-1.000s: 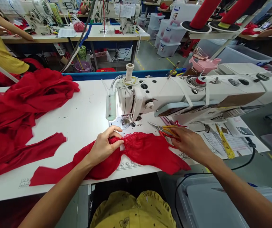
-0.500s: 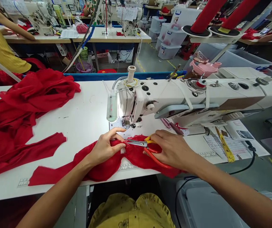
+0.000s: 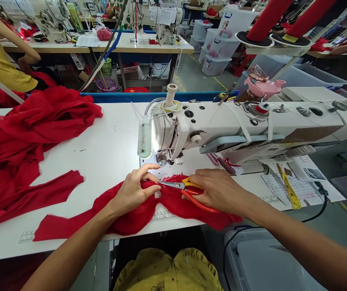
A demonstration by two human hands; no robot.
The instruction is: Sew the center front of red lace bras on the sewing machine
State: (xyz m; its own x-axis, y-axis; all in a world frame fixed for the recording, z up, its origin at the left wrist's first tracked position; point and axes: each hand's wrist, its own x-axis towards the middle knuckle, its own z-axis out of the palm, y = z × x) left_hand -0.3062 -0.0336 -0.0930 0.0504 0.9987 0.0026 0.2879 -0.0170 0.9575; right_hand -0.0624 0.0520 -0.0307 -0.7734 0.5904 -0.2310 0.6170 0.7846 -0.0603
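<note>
A red garment with lace trim (image 3: 131, 220) lies across the front of the white sewing table. My left hand (image 3: 133, 188) pinches the lace edge between thumb and fingers near the garment's middle. In my right hand (image 3: 218, 192) is a pair of scissors (image 3: 196, 198) with red and yellow handles. Their metal blades point left and reach the lace beside my left thumb; the tips are partly hidden there. Just behind my hands stands the head of a white sewing machine (image 3: 170, 133), its needle area close above the fabric.
A heap of red fabric (image 3: 40, 133) covers the table's left side. To the right lie papers and a yellow measuring tape (image 3: 289, 188). Red thread cones (image 3: 267, 20) stand at upper right. Clear plastic bins (image 3: 217, 64) are stacked behind. A co-worker in yellow (image 3: 2, 60) sits at upper left.
The scissor blades appear closer together and slightly further left at the lace. My left hand keeps its pinch. The co-worker's arm at upper left has drawn back from the far table.
</note>
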